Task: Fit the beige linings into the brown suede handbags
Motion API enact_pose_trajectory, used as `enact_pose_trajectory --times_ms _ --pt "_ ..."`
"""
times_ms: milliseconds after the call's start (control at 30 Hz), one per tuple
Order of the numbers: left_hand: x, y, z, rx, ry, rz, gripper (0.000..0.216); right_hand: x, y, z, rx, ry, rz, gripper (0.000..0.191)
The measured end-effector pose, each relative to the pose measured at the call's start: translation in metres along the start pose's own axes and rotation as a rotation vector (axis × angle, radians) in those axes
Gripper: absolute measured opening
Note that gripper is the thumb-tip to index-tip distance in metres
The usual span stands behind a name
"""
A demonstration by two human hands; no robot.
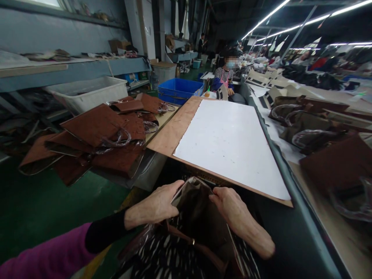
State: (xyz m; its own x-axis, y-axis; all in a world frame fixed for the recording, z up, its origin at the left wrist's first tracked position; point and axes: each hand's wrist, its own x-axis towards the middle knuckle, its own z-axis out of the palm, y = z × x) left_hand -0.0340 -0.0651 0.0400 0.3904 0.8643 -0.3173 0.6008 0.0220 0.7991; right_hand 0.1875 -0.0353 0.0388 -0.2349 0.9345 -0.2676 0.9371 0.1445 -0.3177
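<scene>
Between my two hands a brown handbag (200,209) with a khaki lining is held with its mouth open, low in front of me. My left hand (158,205) grips the bag's left rim, thumb and fingers closed over the edge. On the opposite rim, my right hand (235,213) pinches the edge with bent fingers. A brown strap with a small metal fitting (192,241) crosses the near side of the bag. The bag's lower part is dark and hard to make out against a black-and-white patterned cloth (162,252).
Ahead is a board topped with a white sheet (223,135). Brown handbags (101,131) with plastic-wrapped handles are piled at left; more bags (334,155) lie at right. Behind stand a blue bin (180,91) and a white bin (90,91). A masked person (225,75) sits beyond the board.
</scene>
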Motion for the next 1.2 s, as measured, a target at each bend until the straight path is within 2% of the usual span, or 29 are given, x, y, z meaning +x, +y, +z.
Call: enact_pose_trajectory --times_ms 133,233,300,400,500,533,600,733,833,900,933,1033,1100,1133,1200 --pt "0.01 -0.016 -0.031 -0.142 -0.337 0.047 0.046 0.006 0.018 -0.007 -0.01 -0.035 -0.001 0.023" --pt "0.028 -0.024 -0.045 -0.171 -0.461 0.031 0.048 0.012 0.029 -0.007 0.029 -0.117 0.01 0.027" --pt "0.04 -0.028 -0.047 -0.2 -0.488 0.014 0.048 0.016 0.033 -0.003 0.005 -0.132 0.0 0.027" --pt "0.051 -0.031 -0.044 -0.249 -0.491 -0.013 0.046 0.022 0.037 0.008 -0.108 -0.023 -0.102 0.018" --pt "0.054 -0.031 -0.041 -0.225 -0.465 -0.014 0.043 0.028 0.035 0.017 -0.147 0.058 -0.292 0.06" --pt "0.054 -0.031 -0.041 -0.215 -0.458 -0.012 0.042 0.031 0.032 0.019 -0.142 0.051 -0.346 0.069" --pt "0.053 -0.032 -0.041 -0.211 -0.449 -0.013 0.042 0.035 0.026 0.019 -0.101 0.005 -0.406 0.073" --pt "0.052 -0.036 -0.045 -0.234 -0.453 -0.01 0.04 0.042 0.012 0.017 0.141 -0.106 -0.365 0.06" --pt "0.051 -0.032 -0.05 -0.206 -0.456 -0.006 0.034 0.047 0.0 0.017 0.188 -0.09 -0.315 0.037" --pt "0.047 -0.024 -0.051 -0.04 -0.398 -0.016 0.027 0.051 -0.009 0.018 0.108 -0.041 -0.325 0.026" --pt "0.044 -0.02 -0.05 0.088 -0.332 -0.024 0.023 0.053 -0.012 0.019 0.058 -0.018 -0.333 0.024" --pt "0.031 -0.014 -0.04 0.427 -0.016 -0.05 0.023 0.059 -0.015 0.023 -0.062 0.009 -0.329 0.024" --pt "0.021 -0.015 -0.03 0.476 0.16 -0.046 0.033 0.061 -0.011 0.027 -0.072 0.024 -0.322 0.026" --pt "0.017 -0.017 -0.026 0.448 0.192 -0.034 0.039 0.062 -0.009 0.029 -0.067 0.043 -0.328 0.029" --pt "0.01 -0.023 -0.021 0.341 0.169 -0.008 0.049 0.063 -0.004 0.033 -0.083 0.134 -0.375 0.038"
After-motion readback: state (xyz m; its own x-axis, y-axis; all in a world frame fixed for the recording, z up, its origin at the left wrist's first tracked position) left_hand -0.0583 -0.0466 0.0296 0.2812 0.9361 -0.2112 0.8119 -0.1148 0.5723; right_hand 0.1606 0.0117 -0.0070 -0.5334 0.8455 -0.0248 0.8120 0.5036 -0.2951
